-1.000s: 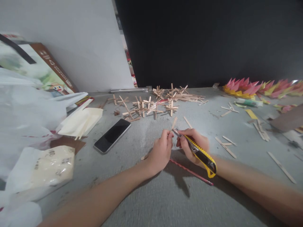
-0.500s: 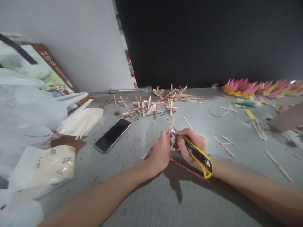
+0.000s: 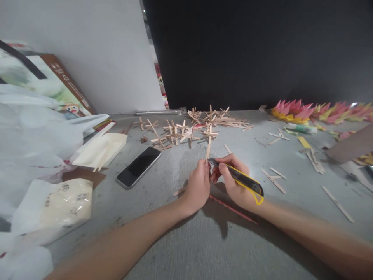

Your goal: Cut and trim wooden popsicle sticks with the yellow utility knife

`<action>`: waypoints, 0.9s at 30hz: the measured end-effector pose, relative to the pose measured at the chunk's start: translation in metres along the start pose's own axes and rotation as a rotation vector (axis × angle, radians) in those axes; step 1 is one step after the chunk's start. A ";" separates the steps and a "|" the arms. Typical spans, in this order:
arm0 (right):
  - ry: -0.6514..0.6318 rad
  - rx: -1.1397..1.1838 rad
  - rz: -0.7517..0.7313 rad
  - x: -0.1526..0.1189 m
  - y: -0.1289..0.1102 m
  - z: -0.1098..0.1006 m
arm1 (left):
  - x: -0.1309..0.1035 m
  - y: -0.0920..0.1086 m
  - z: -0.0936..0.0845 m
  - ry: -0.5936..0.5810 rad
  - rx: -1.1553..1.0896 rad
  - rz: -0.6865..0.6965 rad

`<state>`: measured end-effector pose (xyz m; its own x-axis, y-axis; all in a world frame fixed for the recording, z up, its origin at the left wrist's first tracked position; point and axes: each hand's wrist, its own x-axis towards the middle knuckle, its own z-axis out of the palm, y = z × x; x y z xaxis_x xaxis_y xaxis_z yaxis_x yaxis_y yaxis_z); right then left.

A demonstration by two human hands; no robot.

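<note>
My left hand (image 3: 198, 186) pinches a thin wooden stick (image 3: 208, 152) whose upper end points away from me. Wrapped in my right hand (image 3: 234, 181) is a yellow and black utility knife (image 3: 247, 184), its tip against or very near the stick just above my left fingers. Both hands are close together over the grey table (image 3: 175, 249). Beneath them a thin red strip (image 3: 236, 212) lies slanting to the right. Another wooden stick (image 3: 179, 191) is partly hidden behind my left wrist.
Crossed wooden sticks (image 3: 190, 132) are heaped at the back. A phone (image 3: 139, 167), a cream tray (image 3: 101, 151) and plastic bags (image 3: 32, 132) are on the left. Loose sticks (image 3: 338, 204) and pink-yellow paper petals (image 3: 293, 111) are on the right.
The knife has tilted flatter and my right hand has shifted slightly left. The held stick now stands straighter, its upper end moved left.
</note>
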<state>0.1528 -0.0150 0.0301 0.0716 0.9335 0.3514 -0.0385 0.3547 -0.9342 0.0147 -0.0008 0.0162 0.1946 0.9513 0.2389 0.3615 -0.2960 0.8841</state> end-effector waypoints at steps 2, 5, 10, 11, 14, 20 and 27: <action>-0.006 0.041 0.023 0.001 0.000 -0.001 | 0.000 -0.001 0.000 -0.002 -0.017 0.008; -0.011 0.113 0.055 0.000 0.003 -0.002 | 0.000 0.000 -0.001 -0.009 -0.031 0.011; -0.025 0.095 0.032 -0.005 0.002 -0.001 | -0.001 -0.002 0.001 -0.044 -0.101 0.005; -0.012 0.065 0.010 -0.006 0.003 -0.001 | -0.001 -0.003 0.001 -0.054 -0.132 0.010; 0.064 -0.033 -0.089 -0.008 0.007 -0.002 | -0.002 -0.005 0.002 -0.059 -0.189 0.029; 0.014 -0.075 -0.183 -0.006 0.015 -0.004 | -0.001 0.000 0.000 -0.039 -0.106 0.006; 0.040 -0.195 -0.258 -0.007 0.022 -0.006 | -0.001 0.006 -0.002 -0.023 -0.074 0.000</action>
<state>0.1578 -0.0138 0.0070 0.0930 0.8101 0.5788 0.1777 0.5585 -0.8103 0.0147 -0.0031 0.0221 0.2160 0.9488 0.2306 0.2929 -0.2882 0.9116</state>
